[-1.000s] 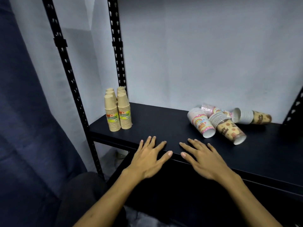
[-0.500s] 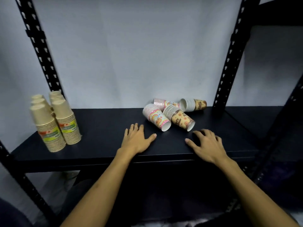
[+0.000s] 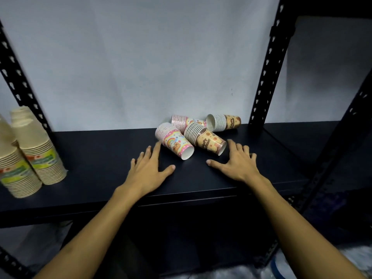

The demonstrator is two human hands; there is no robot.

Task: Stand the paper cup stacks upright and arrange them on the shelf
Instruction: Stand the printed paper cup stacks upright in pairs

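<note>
Backdrop: a pale grey wall (image 3: 141, 63) is seen behind a black metal rack with perforated uprights (image 3: 265, 73).
Surface: a dark shelf board (image 3: 100, 158) is laid out from left to right.
Upright stacks: beige paper cup stacks (image 3: 38, 150) are stood mouth-down at the left end, close together.
Near pink stack: a rainbow-print cup stack (image 3: 175, 140) is laid on its side, long axis running from far left to near right, its open mouth turned near and right.
Near brown stack: a brown bear-print cup stack (image 3: 205, 138) is laid just beside it, roughly parallel, mouth turned likewise.
Far stacks: a second pink stack (image 3: 185, 121) and a second brown stack (image 3: 223, 122) are laid along the wall, the brown one's mouth turned left.
Left hand (image 3: 148, 170): laid flat, fingers spread, nothing gripped; its fingertips are just beside the rainbow-print stack.
Right hand (image 3: 237, 162): laid flat and spread, nothing gripped, near the bear-print stack's mouth.
Change: both hands have been brought further in toward the fallen stacks than half a second ago; no stack has been shifted.
</note>
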